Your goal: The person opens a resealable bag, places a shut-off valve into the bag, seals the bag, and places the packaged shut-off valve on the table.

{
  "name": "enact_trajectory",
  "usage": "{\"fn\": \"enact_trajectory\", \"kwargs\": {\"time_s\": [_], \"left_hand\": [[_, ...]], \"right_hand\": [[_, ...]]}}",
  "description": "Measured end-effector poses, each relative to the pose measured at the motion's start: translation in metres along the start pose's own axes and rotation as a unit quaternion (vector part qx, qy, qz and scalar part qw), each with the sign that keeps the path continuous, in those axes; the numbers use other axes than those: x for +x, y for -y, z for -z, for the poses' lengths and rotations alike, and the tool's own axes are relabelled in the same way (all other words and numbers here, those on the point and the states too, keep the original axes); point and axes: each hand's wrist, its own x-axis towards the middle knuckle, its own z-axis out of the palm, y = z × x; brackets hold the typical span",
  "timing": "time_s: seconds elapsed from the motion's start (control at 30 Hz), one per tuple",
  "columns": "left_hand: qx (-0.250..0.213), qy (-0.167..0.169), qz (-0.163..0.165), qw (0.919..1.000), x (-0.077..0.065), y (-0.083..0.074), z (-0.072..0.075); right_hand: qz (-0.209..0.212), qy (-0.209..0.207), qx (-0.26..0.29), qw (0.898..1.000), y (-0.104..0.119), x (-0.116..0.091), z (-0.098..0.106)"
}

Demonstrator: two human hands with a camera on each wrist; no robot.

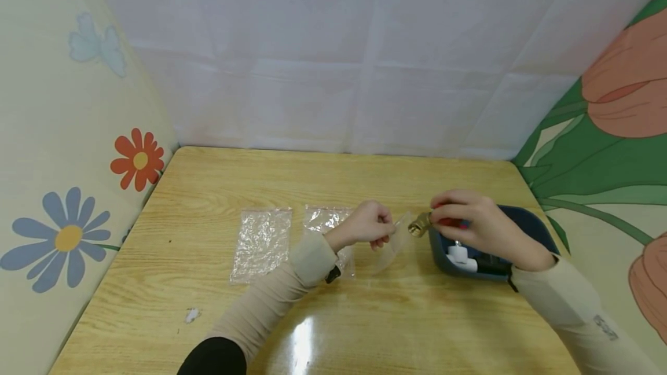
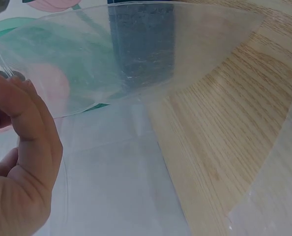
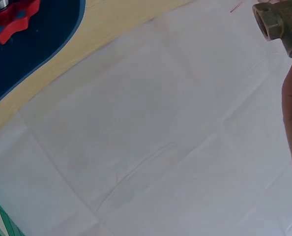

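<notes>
My left hand [image 1: 367, 225] pinches the edge of a clear plastic bag [image 1: 394, 245], which hangs over the table. In the left wrist view, that bag [image 2: 77, 59] spreads out thin and see-through beyond the fingers [image 2: 35, 118]. My right hand [image 1: 476, 224] grips a brass valve [image 1: 418, 225] above the left part of a dark blue bin [image 1: 537, 230]. The valve's threaded opening faces the bag, a short gap away from it. Something red shows between the right fingers; whether it belongs to the valve, I cannot tell. The right wrist view catches the brass valve [image 3: 278, 22] at its corner.
Two more clear bags lie flat on the wooden table [image 1: 333, 175]: one at the left [image 1: 261, 245], another partly beneath my left forearm [image 1: 325, 219]. The bin holds a white fitting [image 1: 461, 258], a dark piece and a red handwheel [image 3: 13, 19]. A white sheet [image 1: 312, 74] hangs behind.
</notes>
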Motion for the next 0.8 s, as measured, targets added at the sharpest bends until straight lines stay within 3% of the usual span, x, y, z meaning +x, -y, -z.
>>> {"fn": "enact_trajectory", "kwargs": {"time_s": [0.37, 0.8], "left_hand": [[-0.013, 0.011, -0.016, 0.9997, 0.000, 0.001, 0.001], [-0.021, 0.027, -0.019, 0.9993, 0.000, 0.001, 0.002]], "right_hand": [[0.008, 0.014, 0.072, 0.997, -0.002, 0.004, -0.011], [-0.025, 0.051, 0.059, 0.997, -0.008, 0.003, -0.023]]}}
